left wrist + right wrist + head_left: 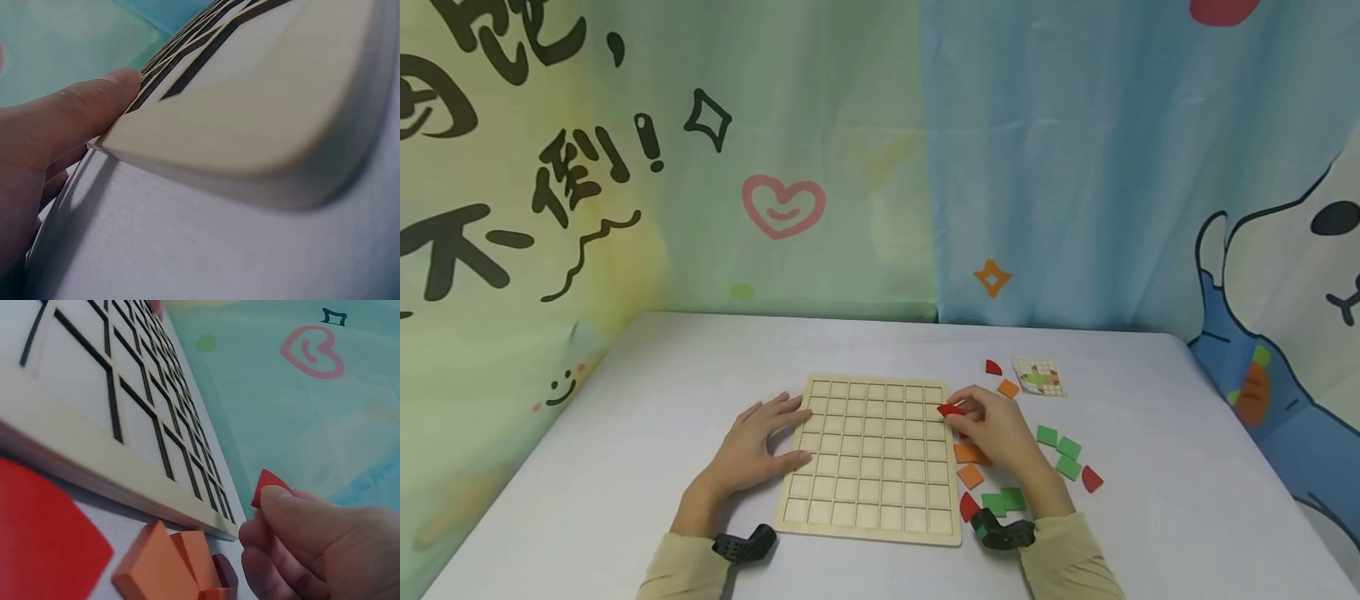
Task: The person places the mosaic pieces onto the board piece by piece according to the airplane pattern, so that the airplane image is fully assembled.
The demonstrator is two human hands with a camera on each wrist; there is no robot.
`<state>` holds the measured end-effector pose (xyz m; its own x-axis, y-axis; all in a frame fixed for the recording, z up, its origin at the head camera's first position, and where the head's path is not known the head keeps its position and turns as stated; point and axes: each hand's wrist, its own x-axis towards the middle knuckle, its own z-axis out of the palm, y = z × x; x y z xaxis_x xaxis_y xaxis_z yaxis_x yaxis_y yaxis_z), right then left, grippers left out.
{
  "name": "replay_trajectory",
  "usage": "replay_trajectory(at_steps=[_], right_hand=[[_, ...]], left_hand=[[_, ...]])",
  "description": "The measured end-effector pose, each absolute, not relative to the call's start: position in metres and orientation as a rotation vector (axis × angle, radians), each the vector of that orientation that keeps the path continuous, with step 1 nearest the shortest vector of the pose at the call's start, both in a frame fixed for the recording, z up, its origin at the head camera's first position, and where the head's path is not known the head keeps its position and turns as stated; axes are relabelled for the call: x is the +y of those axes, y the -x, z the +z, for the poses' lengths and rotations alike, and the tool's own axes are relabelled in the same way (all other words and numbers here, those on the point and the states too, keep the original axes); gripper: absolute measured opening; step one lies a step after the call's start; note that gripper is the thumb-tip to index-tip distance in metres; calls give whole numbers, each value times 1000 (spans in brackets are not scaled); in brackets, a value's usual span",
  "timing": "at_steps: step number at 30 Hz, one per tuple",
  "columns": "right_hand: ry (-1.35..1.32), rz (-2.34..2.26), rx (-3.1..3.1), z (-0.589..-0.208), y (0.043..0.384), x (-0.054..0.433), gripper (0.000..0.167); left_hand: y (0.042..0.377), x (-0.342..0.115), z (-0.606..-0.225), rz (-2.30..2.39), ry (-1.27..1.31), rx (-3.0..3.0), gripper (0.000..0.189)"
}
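A square wooden grid board (pixel 868 535) lies on the table with bare cells. My left hand (pixel 752 446) rests along its left edge, fingers and thumb extended and spread. In the left wrist view, the thumb (pixel 94 106) touches the board's rim, while the other fingers are mostly hidden behind it. Between thumb and fingertips, my right hand (pixel 1003 429) pinches a red quarter-round tile (pixel 950 410) over the board's upper right edge. The right wrist view shows this red tile (pixel 267 486) held up, partly covered by the thumb.
Orange square tiles (pixel 970 477), another red quarter-round tile (pixel 968 507) and green square tiles (pixel 1013 499) lie along the board's right side. More green tiles (pixel 1069 447) and a red one (pixel 1092 479) lie farther right. A small pattern card (pixel 1039 377) lies at the back.
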<state>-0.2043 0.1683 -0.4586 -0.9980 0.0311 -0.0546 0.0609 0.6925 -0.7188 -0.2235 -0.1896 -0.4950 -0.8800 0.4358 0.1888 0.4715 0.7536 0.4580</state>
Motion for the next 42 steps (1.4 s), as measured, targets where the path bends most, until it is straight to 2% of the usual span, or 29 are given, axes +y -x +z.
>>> replay_trajectory(at_steps=[19,42], right_hand=[[64,-1070,2911,-465,204,159,18],[-73,-795,3023,-456,197,149,19]], left_hand=[[222,-189,-493,-766,730,-2893,67],[223,-190,-494,-782,755,-2874,66]])
